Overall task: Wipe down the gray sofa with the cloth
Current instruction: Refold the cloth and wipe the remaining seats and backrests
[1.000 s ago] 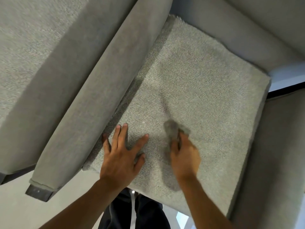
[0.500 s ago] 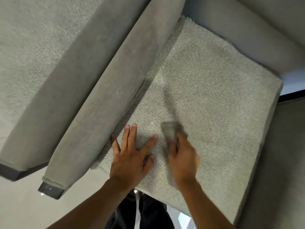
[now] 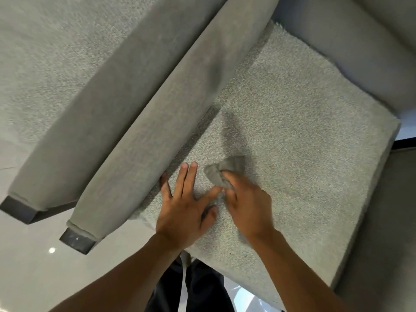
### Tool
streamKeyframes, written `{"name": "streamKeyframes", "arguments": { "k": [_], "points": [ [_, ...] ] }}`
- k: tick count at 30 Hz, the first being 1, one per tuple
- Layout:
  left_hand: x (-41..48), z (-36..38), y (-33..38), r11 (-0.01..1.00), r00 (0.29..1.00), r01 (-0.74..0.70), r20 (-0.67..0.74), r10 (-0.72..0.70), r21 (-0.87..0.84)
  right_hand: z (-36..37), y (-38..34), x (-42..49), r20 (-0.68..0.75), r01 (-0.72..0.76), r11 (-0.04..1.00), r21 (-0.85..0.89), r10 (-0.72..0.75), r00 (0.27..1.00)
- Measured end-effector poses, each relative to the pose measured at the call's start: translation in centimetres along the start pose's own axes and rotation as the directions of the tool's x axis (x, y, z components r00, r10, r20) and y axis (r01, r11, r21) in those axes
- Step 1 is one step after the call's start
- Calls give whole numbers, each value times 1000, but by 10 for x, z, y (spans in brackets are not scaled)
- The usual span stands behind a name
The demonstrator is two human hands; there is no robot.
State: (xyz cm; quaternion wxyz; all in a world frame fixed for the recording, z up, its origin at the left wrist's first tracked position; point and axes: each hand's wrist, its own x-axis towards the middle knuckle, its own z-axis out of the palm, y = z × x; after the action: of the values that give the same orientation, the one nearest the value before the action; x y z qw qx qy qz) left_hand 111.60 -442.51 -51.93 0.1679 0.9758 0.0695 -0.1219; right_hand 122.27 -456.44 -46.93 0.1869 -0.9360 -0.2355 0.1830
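The gray sofa's seat cushion [image 3: 301,122] fills the middle and right of the head view. My left hand [image 3: 186,206] lies flat on the cushion near its front left corner, fingers spread and straight. Beside it, my right hand [image 3: 247,203] grips a small bunched gray cloth [image 3: 222,172] and presses it onto the cushion. The cloth sticks out past my fingertips, close to my left index finger. Part of the cloth is hidden under my right hand.
The sofa's left armrest [image 3: 171,113] runs diagonally beside the cushion, ending in a dark foot [image 3: 76,242]. A second gray upholstered piece [image 3: 58,70] lies further left. The backrest [image 3: 351,48] rises at the top right, another gray side [image 3: 382,233] at the right. Pale floor [image 3: 33,266] lies below.
My right hand has slid the cloth leftward, closer to my left hand. The left hand stays flat on the cushion. The camera has shifted, moving the sofa rightward in view.
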Motion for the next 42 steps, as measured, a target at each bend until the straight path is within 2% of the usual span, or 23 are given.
{"name": "streamKeyframes", "arguments": {
  "k": [2,5,7,9,10,11,13,16,19,22,26,28,31,33,35,38,40,42],
  "points": [
    [1,1,0,1000,1000,5,-8,-5,1,-7,5,10,-29,-48,998,-38,46,999],
    [1,3,1,1000,1000,10,-25,-10,14,1,-7,46,-118,-95,995,33,99,988],
    [1,4,1,1000,999,0,-40,0,14,9,-12,55,-82,-19,1000,-12,18,996],
    [0,4,-1,1000,998,-9,-57,10,3,6,-2,47,18,97,989,-112,-96,995],
    [0,3,-1,1000,998,-14,-68,14,-4,-1,7,40,56,109,982,-153,-101,993],
    [0,3,-2,1000,997,-22,-77,21,-12,-8,17,34,66,75,983,-169,-65,996],
    [-1,1,-3,999,995,-36,-91,34,-20,-24,33,23,35,-101,985,-139,107,994],
    [-2,0,-3,999,994,-36,-108,34,-23,-25,38,31,-88,-247,962,-117,238,967],
    [-2,0,-3,999,993,-40,-116,37,-22,-7,19,52,-123,-215,974,-65,206,971],
    [-1,-1,-2,999,996,-32,-87,30,-24,7,1,39,-64,-103,993,52,107,992],
    [-4,-2,-8,996,996,-88,-26,88,-2,2,13,-32,48,-61,998,-10,62,997],
    [-6,-2,-12,993,993,-114,-13,113,-13,-9,26,-36,29,-79,996,-28,80,996],
    [-7,-4,-12,994,995,-94,-34,92,-59,-16,33,-6,-74,-203,978,-40,200,977],
    [-4,-9,-14,993,997,-40,-72,32,-111,-7,27,-10,-117,-228,972,62,234,965],
    [0,-15,-25,977,995,2,-95,-23,-213,12,12,-48,-26,-161,978,135,166,986],
    [3,-18,-41,950,994,-58,-111,25,-308,37,2,-114,197,42,998,37,-48,979],
    [2,-18,-41,951,989,-88,-141,47,-297,46,11,-124,228,178,983,-47,-163,960],
    [2,-18,-38,956,987,-72,-158,27,-284,38,16,-106,213,192,980,-53,-177,961]
  ]
}}
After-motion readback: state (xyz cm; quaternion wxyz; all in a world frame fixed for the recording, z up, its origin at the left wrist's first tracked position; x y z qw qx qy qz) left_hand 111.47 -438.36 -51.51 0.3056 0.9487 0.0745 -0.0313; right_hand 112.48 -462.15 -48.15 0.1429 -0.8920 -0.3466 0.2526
